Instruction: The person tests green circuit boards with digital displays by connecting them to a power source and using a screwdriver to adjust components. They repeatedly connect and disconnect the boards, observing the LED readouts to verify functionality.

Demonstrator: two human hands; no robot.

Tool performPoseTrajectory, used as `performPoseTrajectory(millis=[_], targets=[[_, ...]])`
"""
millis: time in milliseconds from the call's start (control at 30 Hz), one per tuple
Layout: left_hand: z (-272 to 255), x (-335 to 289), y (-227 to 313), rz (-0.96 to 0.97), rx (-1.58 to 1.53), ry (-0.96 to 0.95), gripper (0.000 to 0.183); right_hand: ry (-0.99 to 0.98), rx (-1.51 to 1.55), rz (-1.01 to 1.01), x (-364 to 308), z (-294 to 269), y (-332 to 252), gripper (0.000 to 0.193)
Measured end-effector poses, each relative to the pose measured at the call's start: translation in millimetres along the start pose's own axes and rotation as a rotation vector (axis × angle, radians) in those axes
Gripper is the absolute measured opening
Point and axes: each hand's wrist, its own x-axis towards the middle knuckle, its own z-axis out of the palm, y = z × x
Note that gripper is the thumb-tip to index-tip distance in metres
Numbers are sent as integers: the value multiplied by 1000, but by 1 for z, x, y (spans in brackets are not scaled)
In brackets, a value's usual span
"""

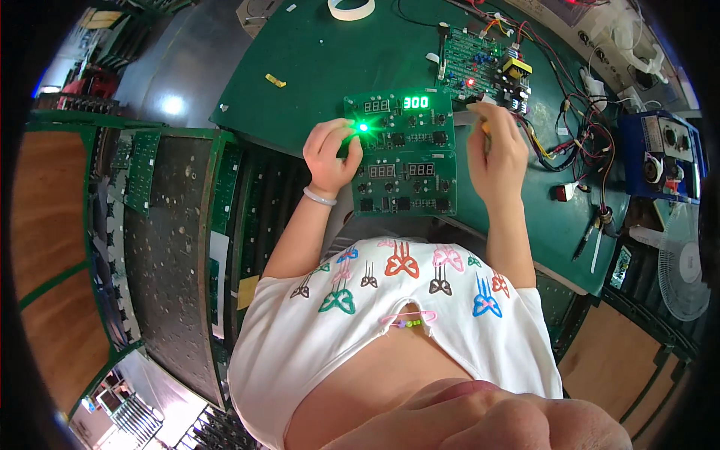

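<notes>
A green panel of two joined circuit boards (405, 156) lies at the table's near edge, in front of my body. The far board has a lit green digit display (415, 103) and a bright green light at its left edge; the displays on the near board are dark. My left hand (330, 157) is closed on the panel's left edge, fingertips beside the bright light. To the right of the panel, my right hand (496, 154) has its fingers drawn together. A bit of orange-yellow shows between them, too small to name.
A larger green circuit board (472, 67) with a red light and wires sits beyond the panel. Bundled cables (570, 127) run along the right side, near a blue-cased device (660, 157). A white tape roll (351, 7) and a yellow scrap (275, 80) lie on the green table (300, 45). Board racks stand left.
</notes>
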Motion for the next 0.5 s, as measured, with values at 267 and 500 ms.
performPoseTrajectory(millis=[267, 500], targets=[[-4, 2, 2, 4, 15, -45, 11, -258, 207, 443, -19, 24, 19, 28], [-1, 5, -1, 37, 19, -20, 14, -243, 257, 487, -18, 36, 26, 33]])
